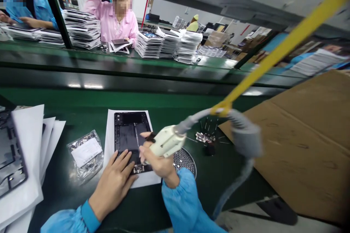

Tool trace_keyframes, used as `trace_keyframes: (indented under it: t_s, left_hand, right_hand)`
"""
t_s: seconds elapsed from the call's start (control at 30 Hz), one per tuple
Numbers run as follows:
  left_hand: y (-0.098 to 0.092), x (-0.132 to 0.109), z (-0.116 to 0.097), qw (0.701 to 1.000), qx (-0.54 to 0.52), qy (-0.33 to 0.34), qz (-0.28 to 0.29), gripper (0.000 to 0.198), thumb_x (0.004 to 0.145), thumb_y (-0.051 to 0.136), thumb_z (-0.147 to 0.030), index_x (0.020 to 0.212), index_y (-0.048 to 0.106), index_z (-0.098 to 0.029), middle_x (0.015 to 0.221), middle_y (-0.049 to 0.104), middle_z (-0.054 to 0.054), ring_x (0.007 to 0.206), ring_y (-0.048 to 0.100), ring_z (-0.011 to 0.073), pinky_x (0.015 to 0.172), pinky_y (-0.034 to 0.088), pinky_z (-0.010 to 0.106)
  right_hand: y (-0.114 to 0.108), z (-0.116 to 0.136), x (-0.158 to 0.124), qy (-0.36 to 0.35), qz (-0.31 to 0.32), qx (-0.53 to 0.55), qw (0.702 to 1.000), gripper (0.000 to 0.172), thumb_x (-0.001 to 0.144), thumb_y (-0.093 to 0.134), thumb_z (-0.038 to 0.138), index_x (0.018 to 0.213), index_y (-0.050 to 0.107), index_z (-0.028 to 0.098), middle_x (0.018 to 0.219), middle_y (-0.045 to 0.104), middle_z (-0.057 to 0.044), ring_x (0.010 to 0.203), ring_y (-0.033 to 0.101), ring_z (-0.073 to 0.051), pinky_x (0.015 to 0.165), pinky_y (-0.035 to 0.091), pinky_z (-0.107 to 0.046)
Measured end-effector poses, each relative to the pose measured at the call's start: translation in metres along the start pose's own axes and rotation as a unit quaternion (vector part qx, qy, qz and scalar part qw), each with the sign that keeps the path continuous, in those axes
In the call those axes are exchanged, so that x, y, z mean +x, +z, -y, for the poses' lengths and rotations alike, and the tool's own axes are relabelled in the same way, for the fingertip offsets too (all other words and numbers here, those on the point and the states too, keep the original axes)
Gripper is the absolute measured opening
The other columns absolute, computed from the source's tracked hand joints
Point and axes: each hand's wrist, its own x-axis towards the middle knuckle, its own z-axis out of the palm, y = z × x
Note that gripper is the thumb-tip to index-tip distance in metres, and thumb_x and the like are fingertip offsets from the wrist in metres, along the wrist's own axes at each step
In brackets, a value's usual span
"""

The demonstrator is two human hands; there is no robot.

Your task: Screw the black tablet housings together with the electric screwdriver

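A black tablet housing [130, 134] lies on a white sheet [109, 131] on the green bench. My left hand [116, 178] rests flat on the housing's lower left corner, fingers spread. My right hand [157, 162] is wrapped round a cream electric screwdriver [166, 141], held over the housing's lower right part. A grey cable [242, 134] runs from the tool, and a yellow strap [284, 49] holds it from above.
A bag of small parts [86, 151] lies to the left. Stacked housings on white sheets [19, 160] sit at far left. A round perforated dish [184, 160] and loose screws [205, 137] are to the right, beside brown cardboard [303, 142]. Other people work across the conveyor [109, 67].
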Motion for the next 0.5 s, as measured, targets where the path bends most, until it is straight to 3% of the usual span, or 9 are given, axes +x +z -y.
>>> trace_keyframes:
  t_s: [0.27, 0.4, 0.5]
  left_hand:
    - [0.001, 0.002, 0.008, 0.993, 0.092, 0.077, -0.014, 0.037, 0.094, 0.046, -0.042, 0.122, 0.062, -0.023, 0.138, 0.051, 0.007, 0.129, 0.046, 0.0274, 0.108, 0.034, 0.047]
    - [-0.003, -0.002, 0.013, 0.989, 0.102, 0.108, -0.018, 0.035, 0.093, 0.048, -0.041, 0.119, 0.064, -0.025, 0.136, 0.052, 0.007, 0.129, 0.046, 0.0258, 0.111, 0.027, 0.045]
    - [-0.014, -0.007, 0.015, 0.987, 0.083, 0.135, -0.028, 0.033, 0.091, 0.05, -0.042, 0.114, 0.066, -0.024, 0.132, 0.055, 0.007, 0.125, 0.048, 0.0267, 0.103, 0.036, 0.043]
  right_hand:
    - [-0.078, 0.02, 0.006, -0.034, -0.107, 0.035, 0.993, 0.021, 0.08, 0.064, 0.022, 0.095, 0.051, 0.016, 0.05, 0.051, 0.005, 0.042, 0.052, -0.013, 0.043, 0.049, -0.026]
    - [-0.087, 0.007, 0.001, -0.029, -0.156, 0.026, 0.987, 0.027, 0.079, 0.065, 0.022, 0.101, 0.051, 0.014, 0.05, 0.052, 0.005, 0.042, 0.051, -0.013, 0.041, 0.048, -0.026]
    - [-0.086, 0.0, 0.0, 0.006, -0.156, 0.016, 0.988, 0.031, 0.077, 0.066, 0.026, 0.103, 0.053, 0.013, 0.051, 0.052, 0.004, 0.043, 0.051, -0.013, 0.042, 0.047, -0.025]
